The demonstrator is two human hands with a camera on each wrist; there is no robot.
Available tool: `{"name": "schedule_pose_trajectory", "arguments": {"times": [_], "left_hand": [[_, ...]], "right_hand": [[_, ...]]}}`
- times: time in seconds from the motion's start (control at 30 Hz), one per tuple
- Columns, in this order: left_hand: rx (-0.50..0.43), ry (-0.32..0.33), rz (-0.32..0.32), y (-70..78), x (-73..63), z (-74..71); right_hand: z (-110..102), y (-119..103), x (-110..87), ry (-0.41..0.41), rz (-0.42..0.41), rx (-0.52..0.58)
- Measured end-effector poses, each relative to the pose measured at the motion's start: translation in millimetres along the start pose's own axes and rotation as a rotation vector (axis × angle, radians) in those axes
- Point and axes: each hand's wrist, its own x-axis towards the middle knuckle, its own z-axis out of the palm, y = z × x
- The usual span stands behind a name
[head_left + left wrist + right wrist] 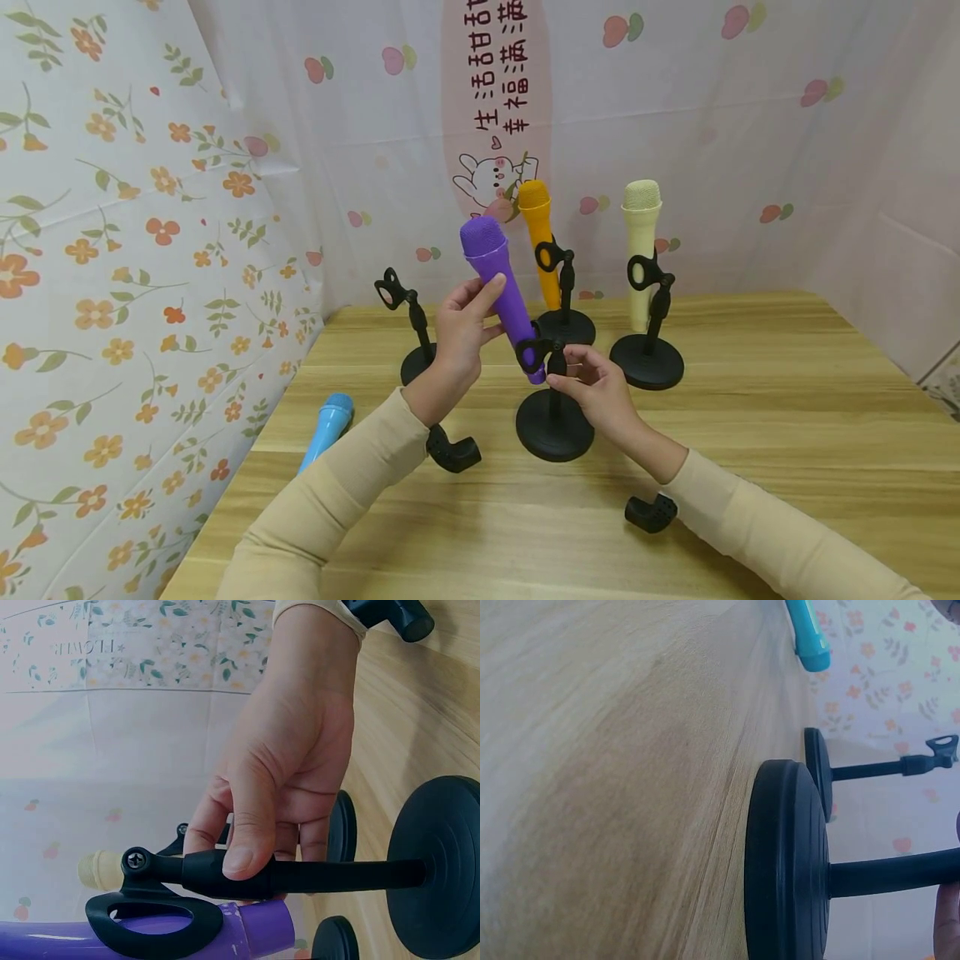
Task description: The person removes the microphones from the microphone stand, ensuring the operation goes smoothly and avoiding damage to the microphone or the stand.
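In the head view, my left hand (pixel 459 333) grips a purple microphone (pixel 510 304) partway down its handle, its head tilted up to the left. The handle's lower end sits at the clip (pixel 529 356) of a black microphone stand (pixel 555 425), and purple shows through the clip's opening. My right hand (pixel 606 396) pinches that stand just below the clip joint. The left wrist view shows this right hand (pixel 289 765) close up, thumb on the thick collar of the stem. From the right wrist, the stand's round base (pixel 787 862) appears large, upright on the table.
Behind stand an orange microphone (pixel 536 208) and a cream microphone (pixel 642 225), each at a black stand. Another stand (pixel 418 321) rises beyond my left hand. A blue microphone (pixel 327 429) lies at left. Black elbow-shaped pieces (pixel 651 513) lie near both forearms. Patterned curtains hang around the table.
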Motion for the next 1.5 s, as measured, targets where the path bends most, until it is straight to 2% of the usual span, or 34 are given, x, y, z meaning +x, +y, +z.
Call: {"name": "schedule_pose_trajectory", "arguments": {"times": [0.8, 1.5], "left_hand": [[-0.042, 0.028, -0.002, 3.3, 0.7, -8.8], [-0.132, 0.101, 0.002, 5.6, 4.4, -12.0]], "right_hand": [[0.7, -0.5, -0.8, 0.005, 0.007, -0.007], [1.0, -0.1, 0.1, 0.007, 0.001, -0.011]]}}
